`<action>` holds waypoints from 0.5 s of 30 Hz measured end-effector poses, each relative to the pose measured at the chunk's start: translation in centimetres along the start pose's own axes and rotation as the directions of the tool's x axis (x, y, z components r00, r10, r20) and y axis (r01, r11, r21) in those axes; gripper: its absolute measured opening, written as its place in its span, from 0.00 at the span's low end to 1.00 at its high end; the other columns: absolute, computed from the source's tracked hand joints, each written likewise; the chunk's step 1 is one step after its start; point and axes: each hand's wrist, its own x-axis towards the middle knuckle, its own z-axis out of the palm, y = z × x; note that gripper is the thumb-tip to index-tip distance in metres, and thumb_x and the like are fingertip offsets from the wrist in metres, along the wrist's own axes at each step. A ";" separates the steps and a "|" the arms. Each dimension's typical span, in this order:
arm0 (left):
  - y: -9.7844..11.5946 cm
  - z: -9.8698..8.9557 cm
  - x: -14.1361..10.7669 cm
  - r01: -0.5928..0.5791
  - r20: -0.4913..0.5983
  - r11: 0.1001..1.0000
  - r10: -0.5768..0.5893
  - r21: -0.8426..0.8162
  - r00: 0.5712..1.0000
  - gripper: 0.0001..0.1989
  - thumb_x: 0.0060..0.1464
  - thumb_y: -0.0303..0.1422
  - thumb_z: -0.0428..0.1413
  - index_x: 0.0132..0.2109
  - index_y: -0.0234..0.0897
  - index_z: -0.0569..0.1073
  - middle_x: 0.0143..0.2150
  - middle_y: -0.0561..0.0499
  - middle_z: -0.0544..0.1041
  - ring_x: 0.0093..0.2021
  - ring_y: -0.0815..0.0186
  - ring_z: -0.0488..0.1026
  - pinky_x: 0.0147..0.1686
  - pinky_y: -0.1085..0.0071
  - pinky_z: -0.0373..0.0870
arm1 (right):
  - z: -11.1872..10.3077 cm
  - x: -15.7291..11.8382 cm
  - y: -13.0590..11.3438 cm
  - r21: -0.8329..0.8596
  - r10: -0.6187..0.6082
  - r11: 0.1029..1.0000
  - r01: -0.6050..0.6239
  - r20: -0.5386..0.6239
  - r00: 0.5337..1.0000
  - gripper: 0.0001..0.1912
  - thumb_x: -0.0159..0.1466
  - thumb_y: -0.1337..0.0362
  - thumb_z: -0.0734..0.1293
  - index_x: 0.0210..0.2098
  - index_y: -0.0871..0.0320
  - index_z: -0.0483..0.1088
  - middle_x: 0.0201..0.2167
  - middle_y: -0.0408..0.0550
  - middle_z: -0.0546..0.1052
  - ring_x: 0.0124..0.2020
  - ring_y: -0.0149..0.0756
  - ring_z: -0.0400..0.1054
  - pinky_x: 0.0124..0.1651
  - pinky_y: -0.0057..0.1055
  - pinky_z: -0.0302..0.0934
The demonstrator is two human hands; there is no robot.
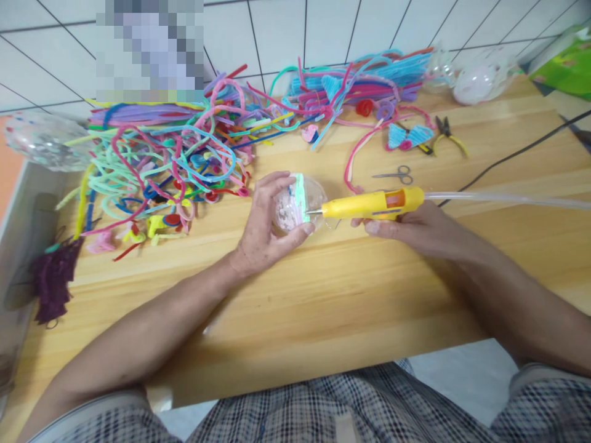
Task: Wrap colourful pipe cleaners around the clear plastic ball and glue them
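My left hand (270, 221) is closed around a clear ball (289, 209) with pale filling, its fingers over the top and the thumb below. A band of mint-green and lilac pipe cleaner (300, 195) runs across the ball. In my right hand (410, 231) is a yellow hot glue gun (369, 204), gripped from below. Its metal tip meets the band's right edge or sits just beside it; I cannot tell which. From its rear a clear glue stick (498, 198) extends to the right.
Tangled pipe cleaners (152, 163) cover the back left, with a bundle of blue ones (397, 71) at the back. Small scissors (394, 175) and yellow-handled pliers (447, 138) lie beyond my right hand. A black cable (508, 155) crosses the right side. Clear balls (480, 83) stand at the back right.
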 end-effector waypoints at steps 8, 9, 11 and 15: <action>-0.2 0.1 0.0 -0.042 -0.026 0.999 0.042 -0.017 0.999 0.38 0.72 0.59 0.66 0.78 0.53 0.64 0.74 0.39 0.71 0.76 0.44 0.71 0.76 0.37 0.73 | -0.3 0.0 0.1 -0.087 -0.032 0.996 0.032 0.007 0.999 0.30 0.64 0.36 0.81 0.49 0.54 0.88 0.47 0.52 0.90 0.49 0.51 0.80 0.58 0.48 0.74; -0.3 0.1 0.0 -0.046 -0.026 0.999 0.046 -0.012 0.999 0.38 0.72 0.59 0.66 0.78 0.53 0.64 0.74 0.39 0.71 0.76 0.44 0.71 0.76 0.37 0.73 | -0.3 0.0 0.1 -0.089 -0.040 0.995 0.040 0.011 0.999 0.31 0.63 0.35 0.81 0.49 0.54 0.88 0.45 0.52 0.89 0.48 0.51 0.79 0.57 0.48 0.74; -0.5 0.2 -0.1 -0.052 -0.029 0.999 0.051 -0.003 0.998 0.38 0.72 0.59 0.66 0.78 0.52 0.64 0.74 0.40 0.72 0.76 0.45 0.72 0.76 0.39 0.73 | -0.3 0.0 0.1 -0.092 -0.042 0.995 0.042 0.009 0.999 0.32 0.63 0.34 0.81 0.51 0.54 0.88 0.44 0.51 0.89 0.47 0.52 0.79 0.57 0.48 0.75; -0.6 0.2 -0.1 -0.059 -0.044 0.998 0.059 -0.005 0.997 0.39 0.71 0.59 0.66 0.78 0.53 0.64 0.73 0.40 0.72 0.76 0.45 0.72 0.76 0.41 0.74 | -0.4 0.1 0.2 -0.099 -0.065 0.993 0.063 -0.011 0.998 0.30 0.62 0.36 0.82 0.51 0.52 0.88 0.46 0.50 0.88 0.46 0.53 0.79 0.58 0.51 0.75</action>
